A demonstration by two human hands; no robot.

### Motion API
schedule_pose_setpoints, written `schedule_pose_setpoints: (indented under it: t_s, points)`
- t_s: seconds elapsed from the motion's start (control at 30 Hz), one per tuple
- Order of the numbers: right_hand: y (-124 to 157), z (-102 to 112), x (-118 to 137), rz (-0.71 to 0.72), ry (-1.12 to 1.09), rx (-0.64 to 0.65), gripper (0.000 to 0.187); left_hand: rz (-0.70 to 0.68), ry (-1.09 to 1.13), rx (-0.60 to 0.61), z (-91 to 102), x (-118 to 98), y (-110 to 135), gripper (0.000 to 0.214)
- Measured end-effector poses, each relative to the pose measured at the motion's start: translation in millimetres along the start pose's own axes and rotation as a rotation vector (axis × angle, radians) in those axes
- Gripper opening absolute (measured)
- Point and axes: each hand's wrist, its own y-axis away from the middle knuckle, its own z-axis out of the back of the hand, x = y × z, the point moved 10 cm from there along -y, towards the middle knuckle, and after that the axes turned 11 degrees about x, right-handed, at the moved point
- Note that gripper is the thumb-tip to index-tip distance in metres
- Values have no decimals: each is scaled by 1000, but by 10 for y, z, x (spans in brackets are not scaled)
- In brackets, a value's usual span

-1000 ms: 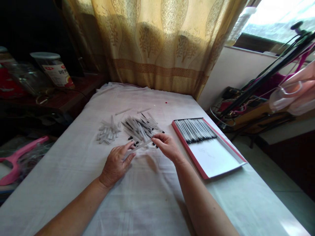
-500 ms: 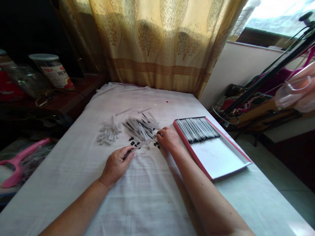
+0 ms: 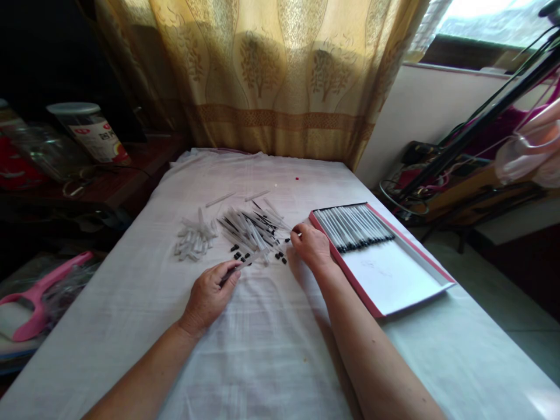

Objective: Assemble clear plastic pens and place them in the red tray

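My left hand (image 3: 212, 294) is closed round a translucent pen barrel (image 3: 245, 263), whose far end points up and right toward a pile. My right hand (image 3: 311, 248) has its fingers pinched together at the pile's right side, close to the box. Something small and pale shows at its fingertips, too small to name. The pile (image 3: 247, 224) mixes clear barrels with thin dark-tipped refills. Small black plugs (image 3: 237, 255) lie scattered along its near edge. Left of it is a heap of frosted translucent caps (image 3: 192, 242).
A shallow red-edged box (image 3: 371, 286) at the right holds a row of pens (image 3: 354, 227) with black ends. Two loose barrels (image 3: 220, 199) lie behind the pile. A small red bit (image 3: 297, 178) is farther back. Jars (image 3: 98, 134) stand on a cabinet at left, above a pink-handled object (image 3: 37, 297).
My right hand has moved a little right, away from the pile and toward the box. My left hand keeps hold of the pen barrel, nearly still. The view has shifted slightly.
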Motion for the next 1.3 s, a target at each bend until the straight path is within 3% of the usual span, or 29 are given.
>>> schedule_pose_setpoints:
  t_s: [0.13,0.33,0.5,0.63,0.83,1.1,1.3]
  points:
    - [80,255,-293,-13,-352,-189,19,-12,-13,10,-4,-25,0,31]
    - [177,565,-554,49,-1141,-464,26,-19,-16,8,3,-32,7,29]
    - [179,554,-346,78,-1471,-349,29,-14,2,-2,20,-14,2,29]
    - [188,407,-171,68,-1555,-264,31,-3,36,-19,43,-7,3,31]
    - [201,266,55,110,-1506,-175,28,35,88,-4,30,28,18,33]
    - [250,475,-200,81,-1515,-348,25,55,102,14,6,89,35,35]
    - [241,416,-154,85,-1511,-303,24,64,112,11,15,87,35,35]
